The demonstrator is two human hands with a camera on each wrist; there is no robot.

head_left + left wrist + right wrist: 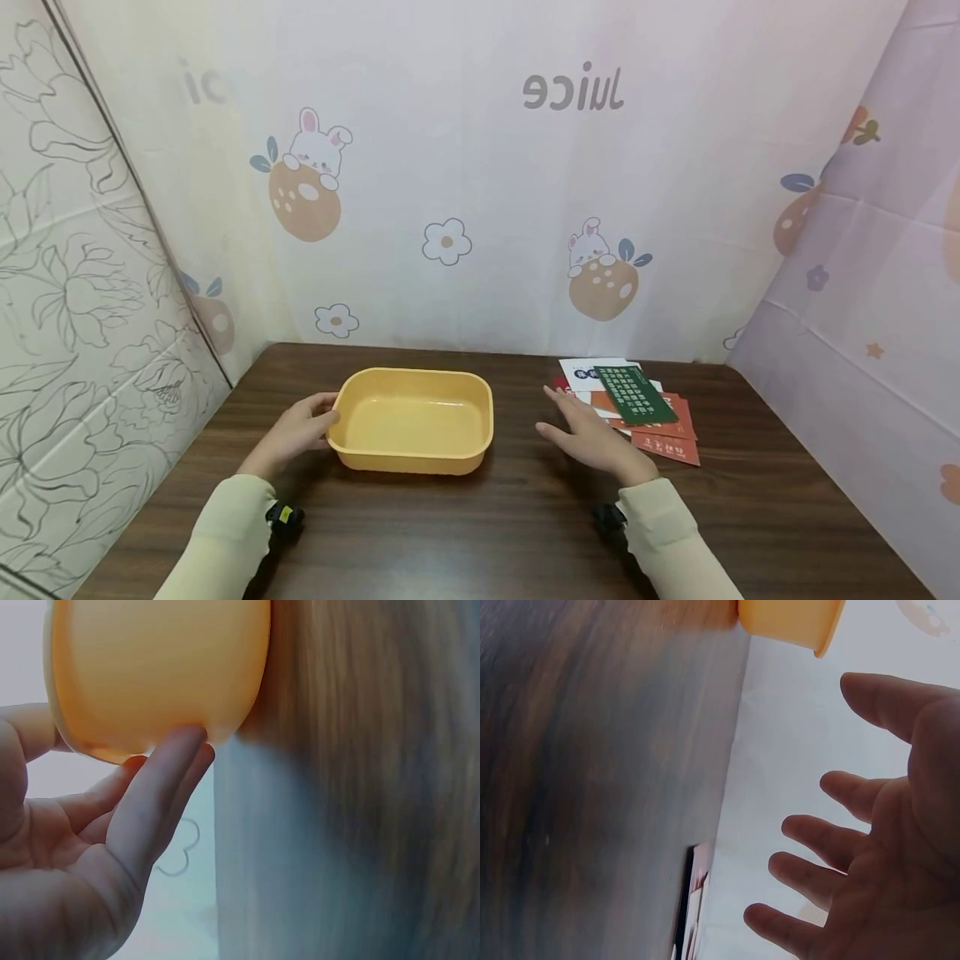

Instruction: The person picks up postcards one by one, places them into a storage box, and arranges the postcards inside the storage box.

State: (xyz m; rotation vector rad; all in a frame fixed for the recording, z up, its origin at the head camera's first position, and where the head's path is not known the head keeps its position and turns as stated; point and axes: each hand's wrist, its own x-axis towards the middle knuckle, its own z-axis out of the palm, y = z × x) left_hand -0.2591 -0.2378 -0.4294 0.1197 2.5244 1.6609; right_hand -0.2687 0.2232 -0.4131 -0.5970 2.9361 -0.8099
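Observation:
A yellow rectangular plastic basin [411, 463] with rounded corners stands on the dark wooden table, left of the middle. My left hand [298, 429] holds its left end. In the left wrist view, fingers [161, 787] lie against the outside of the basin [161, 667], with another digit at its rim. To the right, my right hand [592, 437] has its fingers spread, holding nothing. Just beyond it lies a loose pile of printed cards or paper packets: a green one [636, 395] on top, red-orange ones [678, 446] and a white one [581, 373] beneath, partly overlapped.
The wooden table [450, 533] ends at a patterned curtain [461, 292] behind. A flower-patterned panel [82, 317] stands along the left side, and another curtain [862, 333] along the right. In the right wrist view, the pile's edge [692, 900] shows low on the tabletop.

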